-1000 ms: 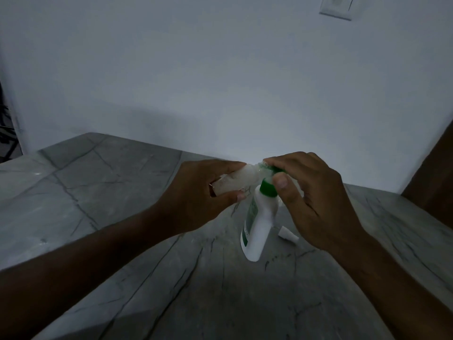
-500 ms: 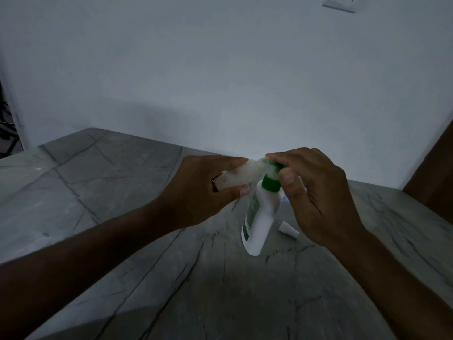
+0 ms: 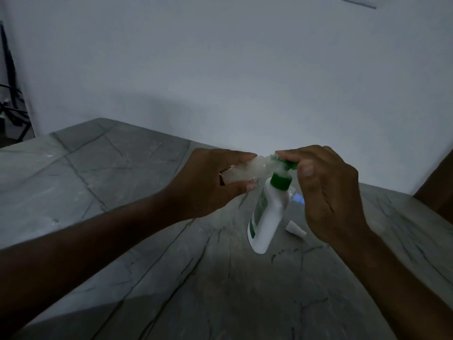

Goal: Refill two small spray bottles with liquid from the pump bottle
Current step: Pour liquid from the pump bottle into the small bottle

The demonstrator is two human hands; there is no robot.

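While the left hand (image 3: 208,185) clamped the small spray bottle (image 3: 242,171) sideways at centre frame and the right hand's (image 3: 328,192) fingers pressed the pump bottle's (image 3: 267,214) green head (image 3: 289,165), any misaligned nozzle would likely spill liquid onto the bench (image 3: 98,192).

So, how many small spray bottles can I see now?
1 for sure: the small spray bottle lies sideways in the left hand, mouth at the pump bottle nozzle. A second may be hidden behind the right hand.
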